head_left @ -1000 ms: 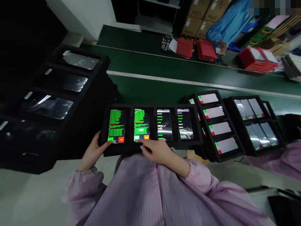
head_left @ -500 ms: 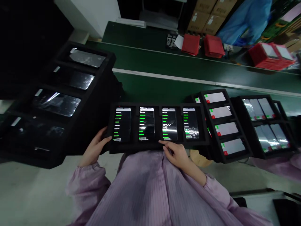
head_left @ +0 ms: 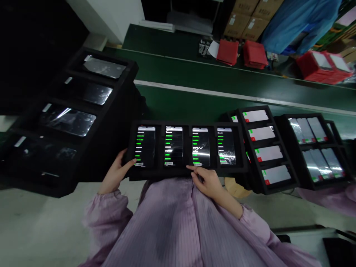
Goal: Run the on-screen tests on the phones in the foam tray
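Observation:
A black foam tray (head_left: pixel 164 174) lies before me, with several phones in a row of slots. Their dark screens show lines of green and white text. At the tray's left end, my left hand (head_left: pixel 114 174) is closed on the edge, its thumb reaching over the lower left corner of the leftmost phone (head_left: pixel 146 146). My right hand (head_left: pixel 209 182) is by the front edge. Its index finger is stretched out and touches the rim between the second phone (head_left: pixel 174 148) and the third phone (head_left: pixel 200 146); the other fingers curl loosely, with nothing in them.
To the left stands a stack of black trays (head_left: pixel 111 111) holding dark phones. On the right, more trays (head_left: pixel 278 133) hold lit, pale-screened phones. Across the green bench (head_left: pixel 178 70) lie red pouches (head_left: pixel 227 52). A person in blue (head_left: pixel 300 22) is beyond; a pink sleeve (head_left: pixel 325 198) shows at right.
My left hand has shifted slightly right, bringing its thumb further onto the leftmost phone. My right hand stays almost where it was, and the phones and trays look the same.

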`<state>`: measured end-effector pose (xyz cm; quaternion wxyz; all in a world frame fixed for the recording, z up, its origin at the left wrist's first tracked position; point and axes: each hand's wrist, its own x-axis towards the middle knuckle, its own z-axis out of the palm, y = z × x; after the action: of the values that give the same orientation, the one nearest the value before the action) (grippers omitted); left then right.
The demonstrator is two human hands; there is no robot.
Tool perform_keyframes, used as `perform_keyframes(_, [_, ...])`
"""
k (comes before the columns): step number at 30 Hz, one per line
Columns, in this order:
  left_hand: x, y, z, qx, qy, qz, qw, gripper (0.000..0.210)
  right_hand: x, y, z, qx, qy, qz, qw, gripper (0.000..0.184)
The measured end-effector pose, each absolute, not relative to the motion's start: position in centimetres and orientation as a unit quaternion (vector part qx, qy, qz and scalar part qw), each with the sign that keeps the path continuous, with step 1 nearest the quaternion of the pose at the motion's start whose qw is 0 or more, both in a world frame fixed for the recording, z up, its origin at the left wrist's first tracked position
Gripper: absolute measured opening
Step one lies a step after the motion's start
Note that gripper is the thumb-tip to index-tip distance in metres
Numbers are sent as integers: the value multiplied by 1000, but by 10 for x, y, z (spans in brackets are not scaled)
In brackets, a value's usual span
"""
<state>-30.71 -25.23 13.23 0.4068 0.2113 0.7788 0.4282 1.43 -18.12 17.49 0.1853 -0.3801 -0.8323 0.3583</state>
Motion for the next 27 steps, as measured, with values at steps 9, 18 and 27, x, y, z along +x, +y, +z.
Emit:
perform_keyframes(9, [-309,-251,130,208,797,409,393,67,2,-180,175,-373,-846,340,169,25])
perform_keyframes(18, [-307,-254,134,207,804,402,386,62,-21,-178,171,-381,-870,290,115,25])
perform_keyframes(27, [-299,-244,151,154,817,393,393,63,29,-185,175,-482,-817,262,176,31])
